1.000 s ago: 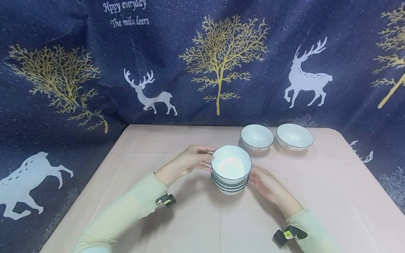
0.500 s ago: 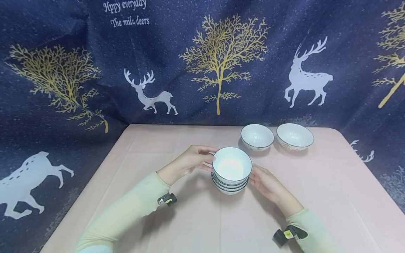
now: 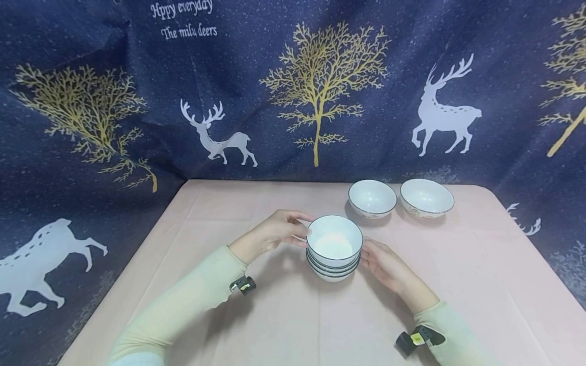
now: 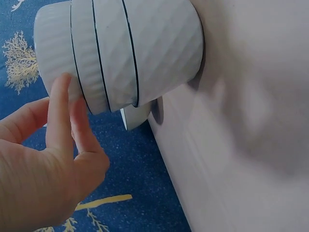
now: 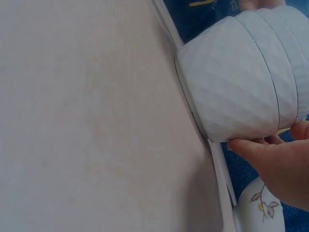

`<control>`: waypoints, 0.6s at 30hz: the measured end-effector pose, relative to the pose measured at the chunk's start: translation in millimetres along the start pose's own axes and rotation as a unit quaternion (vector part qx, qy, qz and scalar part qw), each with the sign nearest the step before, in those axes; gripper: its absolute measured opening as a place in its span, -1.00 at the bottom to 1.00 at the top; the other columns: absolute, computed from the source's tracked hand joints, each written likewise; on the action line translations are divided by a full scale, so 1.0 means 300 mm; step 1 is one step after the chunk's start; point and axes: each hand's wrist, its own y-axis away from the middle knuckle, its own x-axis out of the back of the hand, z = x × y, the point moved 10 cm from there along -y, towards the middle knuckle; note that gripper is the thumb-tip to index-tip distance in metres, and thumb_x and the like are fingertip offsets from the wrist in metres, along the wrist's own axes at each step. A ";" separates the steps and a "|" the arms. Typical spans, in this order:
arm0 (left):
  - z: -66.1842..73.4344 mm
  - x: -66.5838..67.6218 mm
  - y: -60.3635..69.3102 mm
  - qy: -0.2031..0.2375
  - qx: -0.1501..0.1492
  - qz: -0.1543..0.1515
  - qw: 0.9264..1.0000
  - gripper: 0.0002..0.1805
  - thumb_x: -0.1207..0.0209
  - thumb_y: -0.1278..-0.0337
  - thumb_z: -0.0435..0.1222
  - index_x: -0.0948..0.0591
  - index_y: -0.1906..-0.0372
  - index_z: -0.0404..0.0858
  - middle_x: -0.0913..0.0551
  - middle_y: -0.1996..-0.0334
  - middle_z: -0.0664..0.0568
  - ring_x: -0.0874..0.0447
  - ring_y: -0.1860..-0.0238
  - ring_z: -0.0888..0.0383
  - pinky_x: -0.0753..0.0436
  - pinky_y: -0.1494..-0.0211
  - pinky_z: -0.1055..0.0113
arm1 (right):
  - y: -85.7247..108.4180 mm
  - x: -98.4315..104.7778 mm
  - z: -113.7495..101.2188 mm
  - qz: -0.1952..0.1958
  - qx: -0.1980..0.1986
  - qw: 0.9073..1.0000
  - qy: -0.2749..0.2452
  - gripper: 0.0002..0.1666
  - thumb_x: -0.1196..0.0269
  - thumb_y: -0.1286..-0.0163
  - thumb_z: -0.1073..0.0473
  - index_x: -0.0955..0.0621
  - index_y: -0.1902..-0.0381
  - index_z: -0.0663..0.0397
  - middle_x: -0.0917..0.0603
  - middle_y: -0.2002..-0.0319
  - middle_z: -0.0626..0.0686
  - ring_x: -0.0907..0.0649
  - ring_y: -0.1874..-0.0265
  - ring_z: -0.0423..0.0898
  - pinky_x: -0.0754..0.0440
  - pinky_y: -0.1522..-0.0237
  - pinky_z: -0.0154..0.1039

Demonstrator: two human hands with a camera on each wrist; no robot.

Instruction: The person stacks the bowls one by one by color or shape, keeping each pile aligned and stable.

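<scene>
L hand point(image 3: 276, 231) has fingers spread & bent round top bowl point(image 3: 334, 239)'s wall, prob. to guide it; R hand point(image 3: 384, 264) cups lower bowls point(image 3: 332, 278) opp., likely steadying. All nested upright btwn hands on surface point(image 3: 293, 325). Beyond R hand: near bowl point(image 3: 372, 198), flowered bowl point(image 3: 427, 198), apart, prob. for elbow room.

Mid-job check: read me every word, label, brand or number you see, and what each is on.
"Hppy everyday": dark blue backdrop, upper left.
"The milu deers": same backdrop, just below.
Right wrist strap, yellow label: too small to read.
Left wrist strap, yellow tag: too small to read.
Stacked bowls, two separate bowls: no text visible.
</scene>
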 end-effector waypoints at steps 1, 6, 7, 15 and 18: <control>-0.003 -0.001 -0.002 0.001 0.001 -0.003 1.000 -0.49 -0.20 -0.05 -0.61 -0.51 -0.18 -0.42 -0.52 0.28 -0.18 -0.68 0.40 0.05 -0.76 0.13 0.20 | 0.000 -0.001 0.001 0.000 -0.001 1.000 0.001 -0.30 0.14 -0.57 -0.05 -0.11 -0.45 0.31 -0.21 -0.44 0.23 -0.24 -0.41 0.05 -0.38 -0.31 -0.32; -0.009 -0.003 -0.004 0.004 0.001 -0.010 1.000 -0.49 -0.21 -0.07 -0.60 -0.50 -0.19 -0.42 -0.52 0.33 -0.15 -0.68 0.43 0.08 -0.75 0.13 0.20 | 0.005 0.001 0.003 0.002 -0.003 1.000 0.001 -0.28 0.12 -0.56 -0.07 -0.11 -0.45 0.31 -0.21 -0.44 0.23 -0.23 -0.41 0.06 -0.38 -0.31 -0.31; -0.010 -0.003 -0.004 0.005 0.001 -0.010 1.000 -0.49 -0.22 -0.07 -0.60 -0.51 -0.19 -0.41 -0.52 0.34 -0.14 -0.67 0.43 0.09 -0.75 0.13 0.20 | 0.005 0.000 0.003 0.000 -0.002 1.000 0.000 -0.28 0.13 -0.56 -0.07 -0.10 -0.45 0.32 -0.20 -0.44 0.24 -0.23 -0.42 0.06 -0.38 -0.32 -0.31; -0.009 -0.001 0.002 -0.004 -0.006 -0.008 1.000 -0.49 -0.23 -0.07 -0.56 -0.50 -0.20 -0.40 -0.51 0.36 -0.10 -0.67 0.42 0.09 -0.76 0.13 0.21 | 0.003 0.000 0.002 -0.003 -0.002 1.000 -0.005 -0.30 0.14 -0.57 -0.04 -0.11 -0.46 0.30 -0.20 -0.44 0.22 -0.23 -0.42 0.05 -0.37 -0.32 -0.31; -0.009 -0.001 0.004 -0.004 -0.009 -0.010 1.000 -0.49 -0.23 -0.08 -0.55 -0.50 -0.21 -0.39 -0.52 0.35 -0.10 -0.66 0.41 0.09 -0.76 0.13 0.21 | -0.001 -0.001 0.000 -0.004 -0.002 1.000 -0.003 -0.31 0.15 -0.57 -0.03 -0.10 -0.46 0.30 -0.19 -0.45 0.22 -0.22 -0.42 0.06 -0.36 -0.33 -0.29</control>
